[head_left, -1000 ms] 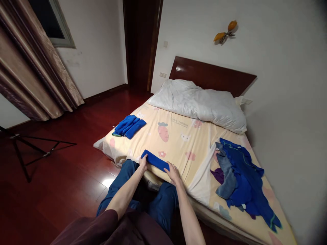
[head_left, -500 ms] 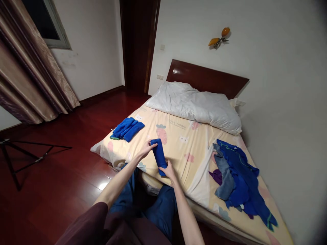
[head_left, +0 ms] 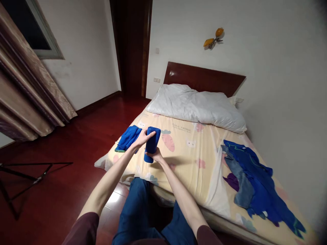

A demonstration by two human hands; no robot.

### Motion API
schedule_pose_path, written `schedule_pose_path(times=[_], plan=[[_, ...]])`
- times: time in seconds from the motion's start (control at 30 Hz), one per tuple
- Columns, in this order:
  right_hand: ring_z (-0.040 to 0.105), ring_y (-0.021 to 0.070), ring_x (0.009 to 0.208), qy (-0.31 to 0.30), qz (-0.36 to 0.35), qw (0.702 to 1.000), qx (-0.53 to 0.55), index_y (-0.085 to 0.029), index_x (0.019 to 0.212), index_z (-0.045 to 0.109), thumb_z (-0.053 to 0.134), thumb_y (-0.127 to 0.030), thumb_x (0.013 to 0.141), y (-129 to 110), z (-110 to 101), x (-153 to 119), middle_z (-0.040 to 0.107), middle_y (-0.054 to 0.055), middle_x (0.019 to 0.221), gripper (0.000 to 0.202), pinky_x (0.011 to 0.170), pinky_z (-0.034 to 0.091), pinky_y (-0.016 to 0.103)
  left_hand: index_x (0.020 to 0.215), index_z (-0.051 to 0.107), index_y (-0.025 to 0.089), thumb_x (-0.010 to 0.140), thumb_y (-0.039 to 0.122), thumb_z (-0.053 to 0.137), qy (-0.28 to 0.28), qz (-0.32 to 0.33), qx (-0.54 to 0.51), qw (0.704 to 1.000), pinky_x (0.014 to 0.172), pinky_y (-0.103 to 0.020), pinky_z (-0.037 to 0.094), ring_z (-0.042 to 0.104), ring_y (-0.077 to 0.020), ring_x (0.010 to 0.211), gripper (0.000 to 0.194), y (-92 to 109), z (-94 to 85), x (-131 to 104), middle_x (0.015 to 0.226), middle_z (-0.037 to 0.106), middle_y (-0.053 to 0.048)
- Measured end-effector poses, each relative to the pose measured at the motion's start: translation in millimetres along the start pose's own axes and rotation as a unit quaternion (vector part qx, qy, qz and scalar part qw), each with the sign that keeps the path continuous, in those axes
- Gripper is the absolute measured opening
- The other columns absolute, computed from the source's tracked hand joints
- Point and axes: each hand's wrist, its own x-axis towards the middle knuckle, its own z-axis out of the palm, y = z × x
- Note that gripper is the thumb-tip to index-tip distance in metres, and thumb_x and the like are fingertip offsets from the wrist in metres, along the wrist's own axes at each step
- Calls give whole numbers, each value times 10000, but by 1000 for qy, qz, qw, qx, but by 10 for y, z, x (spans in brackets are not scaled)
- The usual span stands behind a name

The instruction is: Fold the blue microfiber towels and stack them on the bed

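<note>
With the clock centred on the held cloth and twelve toward the top of the view, a blue folded pile [head_left: 127,139] is lying between nine and ten o'clock, its green trim showing. At ten o'clock on the cloth itself, the left hand [head_left: 143,137] is gripping the upper end, thumb pressing the near face. The folded blue bundle [head_left: 152,144] is standing tilted between both hands, apparently hanging clear of the printed sheet [head_left: 186,183]. At five o'clock, the right hand [head_left: 156,155] is closing around the lower end, thumb lying across the front; its other fingers are mostly hiding behind the cloth.

The bundle is probably weighing little, feeling soft and grippy, and risking no breakage. Its narrow fold is seemingly lending some stiffness, though loose layers could be slipping apart under a one-ended hold; pinching every layer at both ends is suiting it best.

Between three and four o'clock, loose blue clothes [head_left: 265,185] are sprawling beside a grey-blue cloth [head_left: 242,194] and a purple cloth [head_left: 232,181].
</note>
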Motion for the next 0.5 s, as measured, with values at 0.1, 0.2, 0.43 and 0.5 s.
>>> schedule_pose_path(times=[0.1,0.2,0.43,0.5], plan=[[755,283,893,10,53,998,31,-145,885,724,851,-339,594,11,246,187,793,110,949,372,811,620,401,894,636,161,826,564,728,29,5,2,1000,792,-332,526,637,-200,836,419,-119,-198,18,883,676,-38],[761,284,832,49,79,996,18,-153,817,715,870,-271,570,94,397,313,791,116,884,314,749,622,383,954,650,157,749,493,822,28,-2,21,999,831,-358,532,654,-225,890,430,-263,-358,37,947,704,-61],[759,280,821,85,108,990,0,-178,816,681,860,-255,582,418,605,495,787,117,882,304,678,601,326,958,670,156,687,350,860,9,-22,62,998,845,-408,538,672,-268,939,384,-693,-443,70,1004,726,-99],[752,284,816,115,130,985,-25,-190,798,658,864,-255,568,499,650,533,780,104,860,316,659,592,326,945,676,164,670,320,860,12,-25,69,997,849,-423,534,672,-276,945,366,-843,-417,67,1001,729,-102]])
